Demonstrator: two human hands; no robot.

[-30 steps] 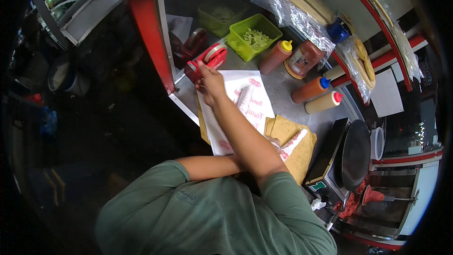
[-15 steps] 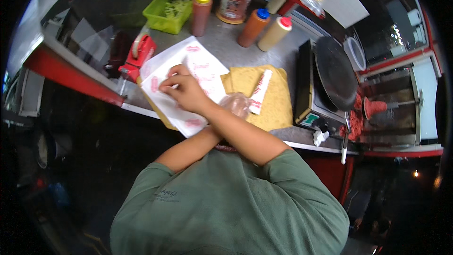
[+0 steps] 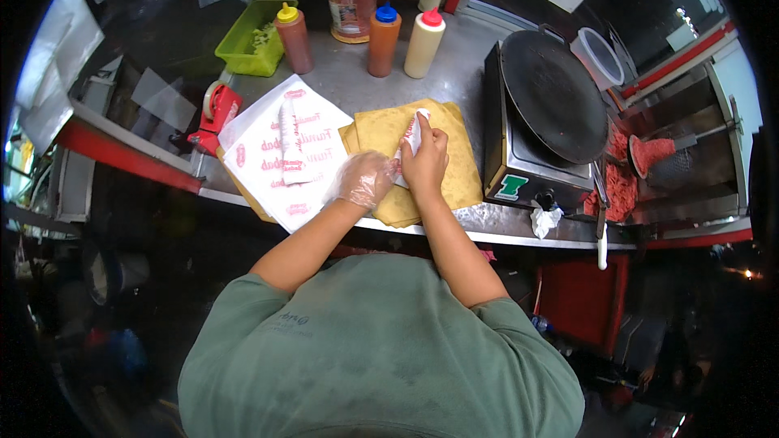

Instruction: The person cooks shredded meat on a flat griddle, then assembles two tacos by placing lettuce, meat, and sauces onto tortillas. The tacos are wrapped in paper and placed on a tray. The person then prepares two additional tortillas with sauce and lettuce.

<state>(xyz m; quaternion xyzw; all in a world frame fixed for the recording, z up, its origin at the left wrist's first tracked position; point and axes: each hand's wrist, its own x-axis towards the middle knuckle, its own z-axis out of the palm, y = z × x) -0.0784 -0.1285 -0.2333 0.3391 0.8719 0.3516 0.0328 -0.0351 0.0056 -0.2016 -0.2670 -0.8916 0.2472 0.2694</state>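
A person's bare right hand [image 3: 426, 158] pinches a white paper-wrapped roll [image 3: 416, 133] between thumb and fingers over yellow-brown sheets [image 3: 461, 164], while the left hand [image 3: 367, 178], in a clear plastic glove, curls at the roll's near end; from my remote seat I cannot tell whether its fingers grip. The metal counter [image 3: 462, 61] ends in a front edge just below the sheets. I see room to move between the sheets and three squeeze bottles [image 3: 383, 45]; a stove [image 3: 531, 186] bearing a black pan [image 3: 554, 97] bounds the right, and a red tape dispenser [image 3: 215, 115] stands to the left. Half a second ago, I had the forearms crossed, with the right hand over the white paper [image 3: 251, 178]; now they are uncrossed and that hand is on the roll. A second wrapped roll [image 3: 290, 146] lies on the paper. Red lettering marks paper and rolls, a green-and-white sticker [image 3: 512, 186] the stove, and small dark script the green shirt [image 3: 381, 341].
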